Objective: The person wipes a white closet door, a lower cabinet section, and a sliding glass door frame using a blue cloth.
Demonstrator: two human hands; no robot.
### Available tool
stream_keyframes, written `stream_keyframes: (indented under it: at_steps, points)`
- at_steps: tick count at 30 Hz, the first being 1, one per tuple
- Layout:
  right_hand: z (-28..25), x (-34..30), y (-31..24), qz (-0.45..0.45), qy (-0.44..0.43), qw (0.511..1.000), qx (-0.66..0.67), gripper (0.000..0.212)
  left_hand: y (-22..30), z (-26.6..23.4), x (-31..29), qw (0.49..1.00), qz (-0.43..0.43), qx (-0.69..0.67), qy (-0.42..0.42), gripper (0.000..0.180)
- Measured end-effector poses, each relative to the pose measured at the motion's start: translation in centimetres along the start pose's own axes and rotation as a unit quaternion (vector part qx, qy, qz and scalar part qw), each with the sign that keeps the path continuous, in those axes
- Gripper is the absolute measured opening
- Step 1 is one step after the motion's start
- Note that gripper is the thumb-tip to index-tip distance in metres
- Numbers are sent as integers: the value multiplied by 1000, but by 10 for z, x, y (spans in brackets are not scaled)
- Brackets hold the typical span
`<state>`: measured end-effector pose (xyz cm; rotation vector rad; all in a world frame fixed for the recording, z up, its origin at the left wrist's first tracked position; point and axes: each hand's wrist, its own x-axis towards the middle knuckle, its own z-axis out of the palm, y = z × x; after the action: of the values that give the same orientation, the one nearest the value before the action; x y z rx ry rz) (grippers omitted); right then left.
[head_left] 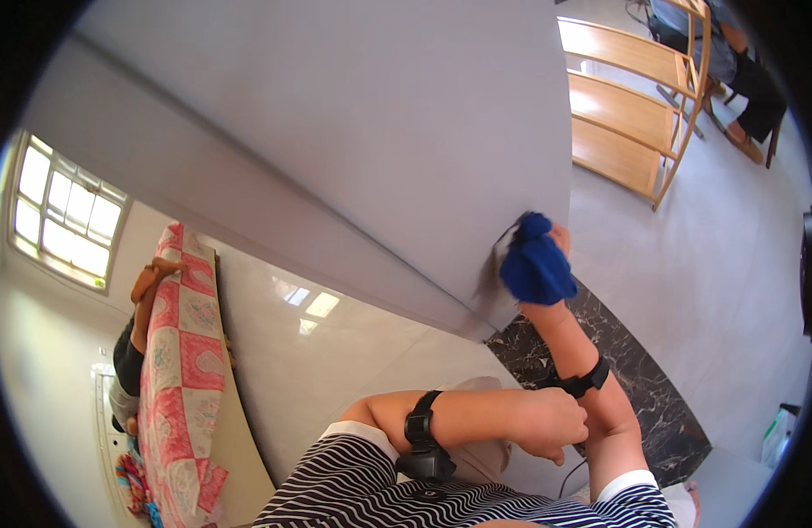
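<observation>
A blue cloth [538, 264] is in my right hand [560, 238], pressed against the grey door [380, 132] near its edge. The cloth covers most of that hand's fingers. A dark shape, perhaps a handle or a shadow, shows on the door just left of the cloth. My left forearm crosses in front of my body. Its hand [551, 422] is closed in a loose fist beside my right forearm, with nothing seen in it. Each arm wears a black strap; the left one [424, 440] carries a small black box.
A dark marble threshold [613, 352] runs beneath the door. At upper right stands a wooden shelf rack [630, 114], with a seated person [745, 97] beyond it. To the left, another person [129, 361] lies on a bed with a pink patchwork cover [190, 352], near a window [67, 211].
</observation>
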<state>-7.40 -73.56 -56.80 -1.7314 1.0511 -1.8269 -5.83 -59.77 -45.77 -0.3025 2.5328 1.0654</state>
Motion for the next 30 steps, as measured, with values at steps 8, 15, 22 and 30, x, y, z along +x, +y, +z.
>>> stream_keyframes:
  at_steps: [8,15,22,30]
  points:
    - [3,140,-164,-400,41,915,38,32,4,-6,4,1000,-2,-5,17,37]
    - [1,179,-193,-439,64,896,17,30,-3,3,5,994,31,-27,101,40]
    - [-18,95,-121,-370,-29,927,-50,31,7,-3,3,1000,-5,1,21,38]
    - [16,166,-193,-409,49,910,53,24,5,-4,2,995,26,-20,92,38]
